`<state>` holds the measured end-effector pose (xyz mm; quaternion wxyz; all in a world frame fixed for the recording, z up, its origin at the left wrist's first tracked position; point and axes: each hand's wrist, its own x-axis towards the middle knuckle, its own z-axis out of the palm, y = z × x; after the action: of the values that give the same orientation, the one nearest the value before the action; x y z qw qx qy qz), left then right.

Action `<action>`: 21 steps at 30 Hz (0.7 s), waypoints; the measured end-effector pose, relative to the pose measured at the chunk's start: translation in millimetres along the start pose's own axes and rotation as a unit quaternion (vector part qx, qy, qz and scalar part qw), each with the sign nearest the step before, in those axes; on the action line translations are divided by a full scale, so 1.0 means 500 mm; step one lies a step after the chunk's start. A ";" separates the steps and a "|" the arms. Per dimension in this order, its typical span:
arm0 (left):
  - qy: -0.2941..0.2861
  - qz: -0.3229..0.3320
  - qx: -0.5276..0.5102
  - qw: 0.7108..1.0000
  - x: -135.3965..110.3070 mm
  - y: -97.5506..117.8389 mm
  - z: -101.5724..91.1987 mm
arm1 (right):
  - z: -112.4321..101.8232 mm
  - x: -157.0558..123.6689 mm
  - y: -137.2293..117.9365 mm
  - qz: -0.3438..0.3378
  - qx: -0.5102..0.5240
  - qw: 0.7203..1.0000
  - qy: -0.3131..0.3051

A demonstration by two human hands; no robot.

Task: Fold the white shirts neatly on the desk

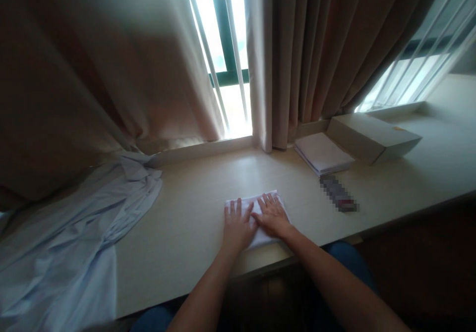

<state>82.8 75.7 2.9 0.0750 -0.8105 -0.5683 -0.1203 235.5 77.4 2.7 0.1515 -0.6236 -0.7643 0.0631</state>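
A small folded white cloth lies on the pale table near its front edge. My left hand rests flat on the cloth's left part, fingers stretched out and slightly apart. Beside it, my right hand lies flat on the right part of the cloth, fingers spread, its thumb touching the left hand. Both hands cover most of the cloth, and neither hand holds anything.
A crumpled light-blue garment spreads over the table's left end. At the back right lie a folded white stack, a flat beige box and a small dark blurred object. Brown curtains hang before barred windows.
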 end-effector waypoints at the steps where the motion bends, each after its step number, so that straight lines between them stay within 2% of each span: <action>1: 0.002 0.000 -0.002 1.000 0.000 -0.001 0.003 | 0.006 0.000 0.008 0.016 -0.002 1.000 0.004; 5: 0.006 -0.002 -0.010 1.000 0.002 -0.002 0.012 | 0.023 -0.005 0.017 0.087 -0.008 0.995 0.039; 8: 0.001 -0.006 -0.010 1.000 0.002 -0.002 0.015 | 0.028 -0.004 0.012 0.106 -0.005 0.994 0.032; 15: -0.002 -0.024 0.009 1.000 0.009 0.004 0.015 | 0.029 0.018 0.021 0.072 -0.001 0.997 0.027; 21: -0.020 -0.042 0.025 0.999 0.014 0.017 0.002 | 0.021 0.031 0.062 0.006 -0.002 1.000 -0.003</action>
<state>93.0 79.5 4.1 0.0787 -0.7862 -0.6059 -0.0926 258.4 100.1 -14.0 0.1474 -0.6280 -0.7614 0.0644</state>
